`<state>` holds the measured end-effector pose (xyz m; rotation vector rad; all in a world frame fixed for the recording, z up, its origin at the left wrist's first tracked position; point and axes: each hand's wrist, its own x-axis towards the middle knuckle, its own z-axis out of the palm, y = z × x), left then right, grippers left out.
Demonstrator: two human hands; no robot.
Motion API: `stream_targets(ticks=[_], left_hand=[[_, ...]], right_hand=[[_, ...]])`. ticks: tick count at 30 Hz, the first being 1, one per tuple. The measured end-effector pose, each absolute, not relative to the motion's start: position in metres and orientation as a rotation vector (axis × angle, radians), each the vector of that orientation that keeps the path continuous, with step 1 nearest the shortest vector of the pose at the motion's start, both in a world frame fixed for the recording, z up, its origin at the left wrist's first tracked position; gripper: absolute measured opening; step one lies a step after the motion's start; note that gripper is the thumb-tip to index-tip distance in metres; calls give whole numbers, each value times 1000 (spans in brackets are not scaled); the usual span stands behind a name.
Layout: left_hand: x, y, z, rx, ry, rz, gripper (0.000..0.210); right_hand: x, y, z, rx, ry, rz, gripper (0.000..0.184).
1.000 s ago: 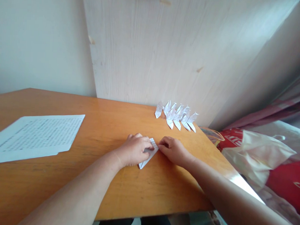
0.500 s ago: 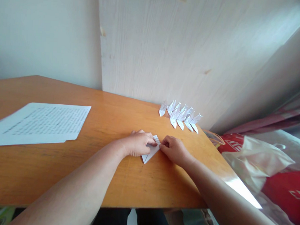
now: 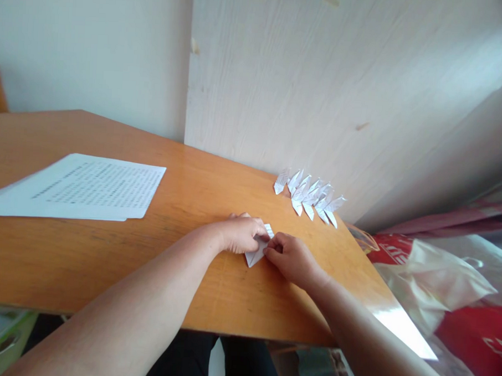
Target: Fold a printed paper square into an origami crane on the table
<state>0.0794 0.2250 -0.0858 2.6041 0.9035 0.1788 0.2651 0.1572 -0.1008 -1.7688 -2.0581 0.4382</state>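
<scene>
A small folded piece of white paper (image 3: 256,256) with print on it lies on the wooden table (image 3: 181,262), one pointed corner toward me. My left hand (image 3: 243,233) presses on its left side, fingers closed together and partly covering it. At the paper's right edge, my right hand (image 3: 292,256) pinches with thumb and forefinger. Between my hands a printed corner of the paper sticks out on the far side. Beyond them, several folded paper pieces (image 3: 311,196) stand in overlapping rows near the wall.
On the left of the table lies a stack of printed sheets (image 3: 105,187). A pale wooden panel (image 3: 272,72) rises along the back. Past the right edge are a white plastic bag (image 3: 442,279) and a red bag (image 3: 477,342).
The view has tilted and shifted, so the table's contents sit further right. My right hand has moved slightly closer over the paper's right edge; my left hand stays on it.
</scene>
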Motion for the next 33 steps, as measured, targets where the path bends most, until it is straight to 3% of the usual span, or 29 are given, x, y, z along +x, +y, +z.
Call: stream_targets(ticks=[23,33], left_hand=[[79,224,-87,2510,921,194,32],[77,223,-85,2520,898,214,45]], right_hand=[[234,130,-97,-1722,-2151,445,9],[238,111,-94,-1557,-2131,553,9]])
